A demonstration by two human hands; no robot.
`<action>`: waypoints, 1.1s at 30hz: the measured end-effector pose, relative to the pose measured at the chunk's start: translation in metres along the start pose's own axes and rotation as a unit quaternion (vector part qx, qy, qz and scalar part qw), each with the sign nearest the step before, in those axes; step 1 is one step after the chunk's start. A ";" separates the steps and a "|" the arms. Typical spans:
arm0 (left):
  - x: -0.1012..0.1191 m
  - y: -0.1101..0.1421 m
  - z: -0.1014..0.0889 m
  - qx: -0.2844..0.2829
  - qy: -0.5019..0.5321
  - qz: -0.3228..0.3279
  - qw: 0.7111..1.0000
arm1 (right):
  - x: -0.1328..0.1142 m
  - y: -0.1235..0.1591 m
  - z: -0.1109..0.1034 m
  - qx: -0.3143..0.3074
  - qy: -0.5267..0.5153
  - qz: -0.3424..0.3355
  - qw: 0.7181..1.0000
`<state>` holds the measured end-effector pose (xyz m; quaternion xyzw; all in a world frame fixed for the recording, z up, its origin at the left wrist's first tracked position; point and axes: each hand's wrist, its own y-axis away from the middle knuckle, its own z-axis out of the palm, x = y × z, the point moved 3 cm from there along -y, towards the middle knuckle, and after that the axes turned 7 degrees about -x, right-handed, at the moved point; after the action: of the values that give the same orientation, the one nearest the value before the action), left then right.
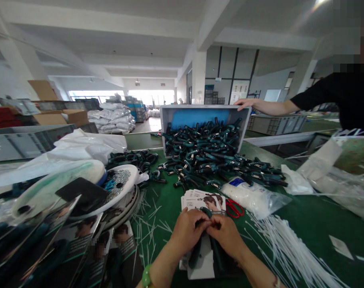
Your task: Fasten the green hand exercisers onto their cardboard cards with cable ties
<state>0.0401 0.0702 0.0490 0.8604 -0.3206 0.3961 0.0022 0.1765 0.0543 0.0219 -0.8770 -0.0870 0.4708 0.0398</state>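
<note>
The left hand [190, 228] and right hand [227, 235] meet, fingertips curled over green-handled pliers [195, 253] on a printed card [202, 270]; I cannot tell whether either closes on anything. Beyond lie red-handled scissors [236, 209], then a tilted grey crate [245, 124] spilling more pliers [200, 160], a co-worker's hand [245, 103] on its rim.

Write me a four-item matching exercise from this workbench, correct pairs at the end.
1. Scissors
2. Grey bin
3. Green bracelet
4. Handled tool

A. Around the left wrist
B. Partly covered by the left hand and right hand
C. Red-handled, beside a plastic bag
D. Tipped, with tools spilling out

Pairs: 1-C, 2-D, 3-A, 4-B
</note>
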 end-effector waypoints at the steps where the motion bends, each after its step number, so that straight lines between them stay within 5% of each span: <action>1: 0.002 0.000 0.001 0.027 -0.019 0.010 0.999 | 0.000 0.002 0.000 0.018 -0.008 -0.009 1.000; 6: 0.017 0.006 0.004 0.149 -0.081 0.090 0.981 | -0.006 0.009 -0.002 0.092 -0.021 -0.125 0.988; 14: 0.031 0.021 0.011 0.158 -0.108 0.157 0.969 | -0.009 -0.009 0.001 -0.063 0.187 -0.107 0.975; 19: 0.009 0.031 0.013 0.095 -0.065 -0.004 0.993 | -0.005 0.003 -0.005 0.017 0.122 -0.194 0.973; 23: -0.001 0.035 0.017 0.064 -0.070 -0.117 0.989 | -0.012 0.019 -0.006 0.050 0.172 -0.240 0.954; 28: 0.003 0.030 0.016 0.060 -0.063 -0.152 0.984 | -0.021 0.032 -0.006 -0.011 0.228 -0.256 0.939; 33: 0.002 0.021 0.013 0.050 -0.084 -0.201 0.975 | -0.015 0.037 -0.010 0.039 0.214 -0.262 0.940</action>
<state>0.0377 0.0491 0.0361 0.9366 -0.1199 0.3291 0.0114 0.1812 0.0149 0.0340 -0.9008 -0.2846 0.2485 0.2140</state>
